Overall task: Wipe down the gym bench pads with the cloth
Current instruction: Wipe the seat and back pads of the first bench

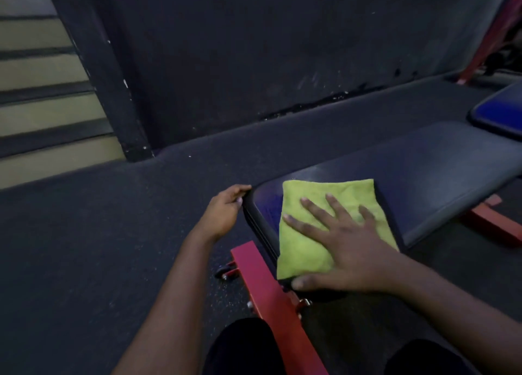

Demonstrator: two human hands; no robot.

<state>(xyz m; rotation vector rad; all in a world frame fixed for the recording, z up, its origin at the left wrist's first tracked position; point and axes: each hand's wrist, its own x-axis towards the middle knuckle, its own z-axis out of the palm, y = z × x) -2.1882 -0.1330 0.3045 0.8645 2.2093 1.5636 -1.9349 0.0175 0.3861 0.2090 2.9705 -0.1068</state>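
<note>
A folded yellow-green cloth [313,219] lies flat on the near end of a dark bench pad [423,174]. My right hand [347,244] presses on the cloth with fingers spread and straight, the thumb at the cloth's near edge. My left hand [226,208] grips the pad's left corner, fingers curled over its edge. The pad runs away to the right on a red steel frame [262,284].
A second bench with a blue pad [497,112] stands at the far right. A dark wall [254,49] rises behind, with pale stair steps [42,106] at the left. Dark rubber floor [84,247] surrounds the bench. A small wheel [224,271] sits on the frame's foot.
</note>
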